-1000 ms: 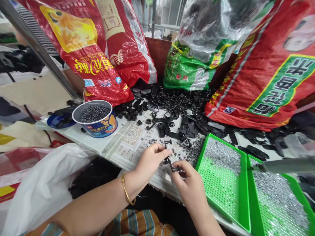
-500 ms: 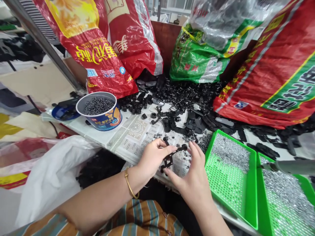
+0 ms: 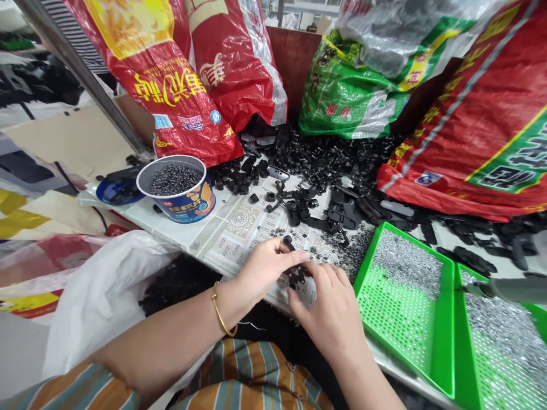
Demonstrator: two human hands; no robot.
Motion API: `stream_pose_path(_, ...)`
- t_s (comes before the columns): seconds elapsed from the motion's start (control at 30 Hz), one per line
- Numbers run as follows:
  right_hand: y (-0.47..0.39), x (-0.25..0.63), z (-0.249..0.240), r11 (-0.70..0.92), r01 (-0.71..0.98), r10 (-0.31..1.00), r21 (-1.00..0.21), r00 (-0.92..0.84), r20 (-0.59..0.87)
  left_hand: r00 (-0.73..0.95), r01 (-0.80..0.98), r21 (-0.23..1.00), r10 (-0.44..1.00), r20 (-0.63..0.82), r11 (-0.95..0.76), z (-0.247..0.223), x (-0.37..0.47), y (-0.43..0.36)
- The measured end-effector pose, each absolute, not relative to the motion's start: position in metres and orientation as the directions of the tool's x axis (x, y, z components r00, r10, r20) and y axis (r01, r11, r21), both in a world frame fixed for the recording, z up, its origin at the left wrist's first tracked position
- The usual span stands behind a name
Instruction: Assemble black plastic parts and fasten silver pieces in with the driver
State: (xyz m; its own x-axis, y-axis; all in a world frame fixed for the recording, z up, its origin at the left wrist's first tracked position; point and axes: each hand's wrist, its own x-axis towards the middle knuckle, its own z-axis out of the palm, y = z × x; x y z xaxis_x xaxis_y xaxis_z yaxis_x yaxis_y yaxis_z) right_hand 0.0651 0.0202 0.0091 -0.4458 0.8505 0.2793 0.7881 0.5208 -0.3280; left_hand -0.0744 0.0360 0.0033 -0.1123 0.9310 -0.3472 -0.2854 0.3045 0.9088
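A small black plastic assembly (image 3: 294, 274) with arms and rounded ends is held between both hands over the table's front edge. My left hand (image 3: 267, 265) pinches it from the left, thumb on top. From the right, my right hand (image 3: 327, 296) has its fingers closed around the other side of the piece, with the thumb below it. The fingers cover much of the part. Behind the hands, loose black parts (image 3: 342, 210) and tiny black bits lie on the patterned tabletop (image 3: 226, 242).
A tub (image 3: 188, 199) of small black pieces stands at the left. Green perforated trays (image 3: 405, 319) (image 3: 496, 364) with silvery bits are at the right, a grey tool (image 3: 517, 289) over one. Red sacks (image 3: 188, 114) (image 3: 461, 142) and a green sack (image 3: 346, 102) stand behind.
My right hand's fingers have moved left and closed on the black assembly, covering its right arm. My left hand keeps its pinch. The whole view has shifted slightly.
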Motion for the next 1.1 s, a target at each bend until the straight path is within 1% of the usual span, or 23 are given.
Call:
stream_pose_path(0.03,0.02,0.065,0.008,0.498,0.783,0.866,-0.373,-0.429,0.257,-0.094,-0.309,0.9,0.932,-0.35,0.307,0.005,-0.076,0.035)
stream_pose_path(0.07,0.021,0.064,0.008,0.453,0.77,0.891,-0.449,-0.396,0.221,-0.077,-0.355,0.881,0.93,-0.36,0.312,0.007,-0.077,0.033)
stream_pose_path(0.13,0.022,0.063,0.006,0.293,0.709,0.95,-0.641,-0.291,0.113,-0.034,-0.491,0.806,0.917,-0.396,0.33,0.009,-0.078,0.028)
stream_pose_path(0.2,0.024,0.058,0.004,0.13,0.599,0.975,-0.79,-0.224,-0.009,-0.007,-0.609,0.72,0.906,-0.423,0.332,0.01,-0.079,0.021)
stream_pose_path(0.23,0.024,0.055,0.003,0.073,0.534,0.971,-0.842,-0.229,-0.062,0.002,-0.644,0.693,0.906,-0.424,0.326,0.009,-0.079,0.018)
stream_pose_path(0.3,0.025,0.047,0.001,-0.023,0.391,0.934,-0.92,-0.321,-0.159,0.046,-0.664,0.664,0.906,-0.422,0.343,0.008,-0.08,0.013)
stream_pose_path(0.37,0.026,0.04,0.002,-0.116,0.278,0.87,-0.954,-0.434,-0.233,0.091,-0.661,0.649,0.898,-0.43,0.378,0.006,-0.082,0.011)
stream_pose_path(0.4,0.028,0.038,0.004,-0.132,0.264,0.845,-0.955,-0.474,-0.248,0.078,-0.667,0.644,0.895,-0.439,0.374,0.005,-0.083,0.012)
stream_pose_path(0.43,0.031,0.037,0.006,-0.111,0.29,0.835,-0.95,-0.491,-0.248,0.031,-0.68,0.646,0.893,-0.449,0.348,0.005,-0.086,0.013)
stream_pose_path(0.5,0.042,0.039,0.01,0.032,0.45,0.87,-0.893,-0.452,-0.196,-0.112,-0.696,0.669,0.88,-0.461,0.262,0.004,-0.093,0.016)
stream_pose_path(0.53,0.051,0.041,0.011,0.126,0.556,0.9,-0.821,-0.412,-0.142,-0.169,-0.692,0.683,0.869,-0.466,0.232,0.003,-0.096,0.018)
stream_pose_path(0.57,0.06,0.043,0.012,0.21,0.661,0.926,-0.721,-0.372,-0.072,-0.199,-0.683,0.695,0.857,-0.475,0.227,0.003,-0.099,0.02)
stream_pose_path(0.63,0.078,0.044,0.01,0.328,0.808,0.938,-0.489,-0.34,0.067,-0.201,-0.664,0.701,0.841,-0.502,0.26,0.002,-0.104,0.021)
stream_pose_path(0.7,0.095,0.041,0.005,0.387,0.868,0.922,-0.312,-0.364,0.133,-0.182,-0.662,0.687,0.825,-0.535,0.3,0.001,-0.107,0.02)
stream_pose_path(0.77,0.106,0.036,-0.001,0.413,0.882,0.91,-0.228,-0.388,0.146,-0.167,-0.672,0.664,0.807,-0.567,0.328,0.0,-0.107,0.018)
stream_pose_path(0.83,0.11,0.031,-0.005,0.421,0.882,0.906,-0.211,-0.397,0.147,-0.159,-0.681,0.645,0.79,-0.592,0.346,-0.001,-0.108,0.017)
stream_pose_path(0.97,0.108,0.03,-0.005,0.376,0.895,0.925,-0.238,-0.348,0.153,-0.149,-0.672,0.65,0.795,-0.588,0.355,-0.002,-0.109,0.016)
stream_pose_path(1.1,0.104,0.043,0.001,0.291,0.866,0.956,-0.406,-0.28,0.089,-0.116,-0.671,0.647,0.811,-0.574,0.362,-0.004,-0.11,0.017)
